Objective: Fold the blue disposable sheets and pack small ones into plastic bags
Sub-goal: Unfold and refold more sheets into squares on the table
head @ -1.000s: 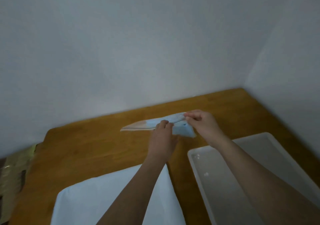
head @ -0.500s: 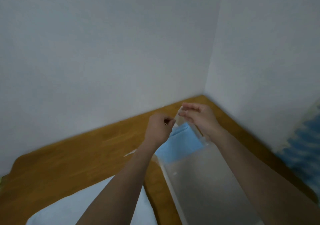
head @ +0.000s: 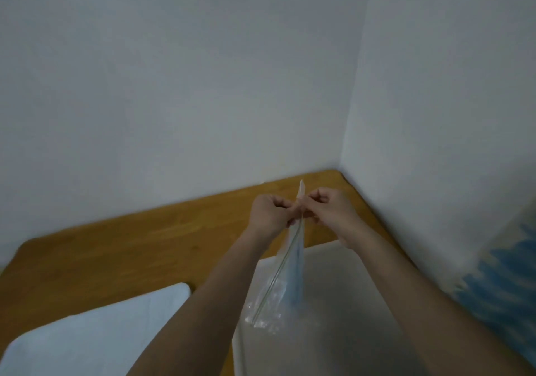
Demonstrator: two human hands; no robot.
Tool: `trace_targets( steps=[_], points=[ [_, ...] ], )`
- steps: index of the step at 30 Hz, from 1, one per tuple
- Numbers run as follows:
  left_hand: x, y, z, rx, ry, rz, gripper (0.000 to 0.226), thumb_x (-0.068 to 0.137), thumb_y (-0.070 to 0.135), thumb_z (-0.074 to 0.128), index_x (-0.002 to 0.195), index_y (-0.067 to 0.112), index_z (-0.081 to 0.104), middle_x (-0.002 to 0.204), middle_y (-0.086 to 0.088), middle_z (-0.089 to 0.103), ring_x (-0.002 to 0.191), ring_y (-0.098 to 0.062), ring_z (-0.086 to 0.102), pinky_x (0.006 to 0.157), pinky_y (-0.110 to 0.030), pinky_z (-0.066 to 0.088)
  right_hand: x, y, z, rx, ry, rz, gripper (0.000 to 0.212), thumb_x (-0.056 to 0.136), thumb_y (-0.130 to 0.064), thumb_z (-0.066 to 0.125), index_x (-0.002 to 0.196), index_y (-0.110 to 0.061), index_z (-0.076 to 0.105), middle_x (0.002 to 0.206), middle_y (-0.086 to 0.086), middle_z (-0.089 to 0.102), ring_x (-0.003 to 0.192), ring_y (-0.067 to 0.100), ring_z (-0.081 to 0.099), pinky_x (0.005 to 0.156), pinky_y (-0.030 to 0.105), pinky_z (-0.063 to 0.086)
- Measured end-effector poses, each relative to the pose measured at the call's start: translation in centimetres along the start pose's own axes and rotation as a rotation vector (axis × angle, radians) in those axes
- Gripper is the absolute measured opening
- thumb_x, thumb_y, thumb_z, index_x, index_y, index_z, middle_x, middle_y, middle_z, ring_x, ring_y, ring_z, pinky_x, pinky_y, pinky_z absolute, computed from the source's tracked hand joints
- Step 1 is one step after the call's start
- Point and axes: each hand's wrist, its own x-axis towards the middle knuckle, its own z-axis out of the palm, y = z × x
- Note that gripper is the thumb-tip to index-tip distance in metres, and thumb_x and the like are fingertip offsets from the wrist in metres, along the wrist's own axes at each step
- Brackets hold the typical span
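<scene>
Tabletop: a wooden surface pushed into the corner of two pale walls, seen from above through a wide-angle head view.
Light blue sheets: a flat, pale stack lying on the tabletop at the lower left, its far corner rounded; the left forearm crosses over its right edge.
Left hand: raised above the tabletop near the far corner, its fingers curled inward and pinching the upper edge of the plastic bag from the left side.
Plastic bag: clear, with a zip strip running down its edge; held up by its top between the two hands and hanging down, tilted, with its crumpled lower end over or on the white tray, which of the two cannot be told. A narrow tip of the bag sticks up above the knuckles.
Folded blue sheet: small, inside the plastic bag, showing as a blue patch through the clear film in the bag's right half.
Right hand: just beside the left hand, almost knuckle to knuckle, its fingers curled and pinching the same top edge from the right.
White tray: shallow, on the tabletop at the lower right, beneath the bag and the right forearm.
Blue-and-white patterned item: blurred, at the right edge against the wall; what it is cannot be told.
</scene>
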Motion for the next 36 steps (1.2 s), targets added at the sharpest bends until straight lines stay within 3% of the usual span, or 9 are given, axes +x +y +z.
trace_targets(
  steps=[4,9,14,17,19,24,30,36],
  points=[
    [0.3,-0.2,0.6,-0.049,-0.024,-0.053,0.016,0.078,0.010,0.078,0.066,0.004,0.069,0.060,-0.006,0.064,0.050,-0.010,0.053,0.052,-0.020,0.046,0.7,-0.2,-0.5,0.032,-0.043,-0.007,0.015,0.092,-0.014,0.064,0.077,-0.009,0.062,0.065,0.000,0.067,0.056,0.003,0.061,0.055,0.015,0.050],
    [0.7,0.0,0.5,-0.137,-0.161,-0.102,0.017,0.081,0.013,0.076,0.068,0.012,0.064,0.061,0.001,0.066,0.055,-0.009,0.059,0.055,-0.019,0.051,0.9,-0.8,-0.8,0.034,-0.096,-0.014,0.020,0.092,-0.014,0.063,0.073,-0.014,0.059,0.064,-0.005,0.065,0.061,0.003,0.062,0.059,0.017,0.051],
    [0.4,0.4,0.0,-0.133,-0.345,-0.126,0.017,0.081,0.016,0.075,0.077,0.014,0.059,0.078,-0.003,0.069,0.067,-0.011,0.063,0.067,-0.022,0.053,0.3,-1.4,-1.5,-0.006,-0.129,-0.034,0.013,0.089,-0.012,0.068,0.077,-0.010,0.063,0.073,0.005,0.067,0.061,0.005,0.062,0.055,0.016,0.048],
    [0.0,0.8,-0.5,-0.166,-0.479,-0.154,0.016,0.091,0.027,0.065,0.093,0.011,0.064,0.097,-0.005,0.072,0.079,-0.015,0.065,0.078,-0.027,0.053,0.0,-1.5,-2.2,-0.069,-0.133,-0.022,0.011,0.085,-0.014,0.072,0.084,-0.004,0.067,0.075,0.009,0.071,0.064,0.009,0.067,0.057,0.016,0.050],
    [-0.3,1.0,-0.5,-0.154,-0.436,-0.156,0.029,0.097,0.033,0.054,0.101,0.006,0.066,0.094,-0.007,0.070,0.081,-0.019,0.066,0.075,-0.028,0.053,-0.1,-1.4,-2.1,-0.108,-0.128,-0.033,0.010,0.083,-0.013,0.074,0.083,-0.006,0.068,0.072,0.008,0.072,0.063,0.010,0.067,0.057,0.015,0.049],
    [-1.1,1.1,-0.1,-0.089,-0.289,-0.062,0.035,0.102,0.028,0.044,0.084,0.004,0.062,0.076,-0.008,0.063,0.068,-0.018,0.062,0.069,-0.024,0.051,-0.5,-1.1,-1.2,-0.203,-0.028,-0.082,0.011,0.081,-0.013,0.072,0.073,-0.015,0.065,0.068,0.002,0.071,0.057,0.007,0.061,0.056,0.018,0.046],
    [-1.1,1.6,-1.0,-0.149,-0.289,-0.068,0.039,0.102,0.022,0.044,0.070,0.006,0.060,0.069,-0.009,0.066,0.065,-0.017,0.065,0.065,-0.024,0.055,-0.9,-1.8,0.0,-0.309,0.039,-0.160,0.017,0.083,-0.017,0.070,0.069,-0.017,0.061,0.062,-0.002,0.069,0.056,0.010,0.062,0.056,0.027,0.049],
    [-1.2,2.2,-2.0,-0.201,-0.304,-0.082,0.040,0.103,0.015,0.042,0.076,-0.003,0.066,0.081,-0.020,0.071,0.080,-0.027,0.069,0.079,-0.032,0.059,-0.8,-1.7,0.4,-0.183,0.135,-0.066,0.008,0.080,-0.009,0.066,0.073,-0.012,0.063,0.058,-0.001,0.066,0.053,0.011,0.058,0.055,0.027,0.046]
  ],
)
